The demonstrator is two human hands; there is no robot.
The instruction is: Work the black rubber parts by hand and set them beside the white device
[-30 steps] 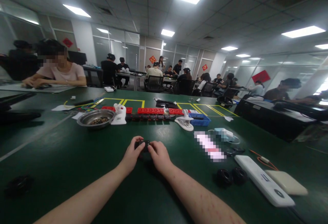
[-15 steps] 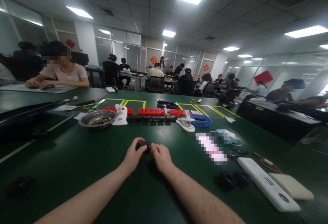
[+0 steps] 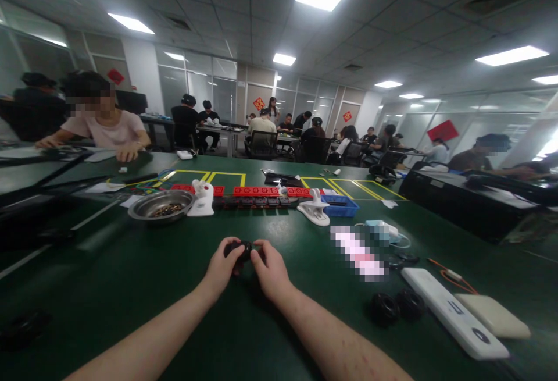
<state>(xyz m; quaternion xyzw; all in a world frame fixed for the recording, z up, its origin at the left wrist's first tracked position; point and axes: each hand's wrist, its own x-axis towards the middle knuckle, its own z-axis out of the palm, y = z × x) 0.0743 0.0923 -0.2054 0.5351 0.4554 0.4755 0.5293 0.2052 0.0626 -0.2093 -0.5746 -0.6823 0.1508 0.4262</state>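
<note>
Evidently, black part [image 3: 244, 250] between 2 hands' fingers [image 3: 239, 248]

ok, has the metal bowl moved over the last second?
No, the metal bowl sits just left of the white stand, same as before.

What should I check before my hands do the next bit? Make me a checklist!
1. Left hand gripping the round black part: ok.
2. Right hand touching it too: ok.
3. Its underside looks right: cannot tell, it's hidden.
4. Steel bowl upright, with small pieces inside: ok.
5. Paired black rings close to your hands: not ok, they're off to the right.
</note>
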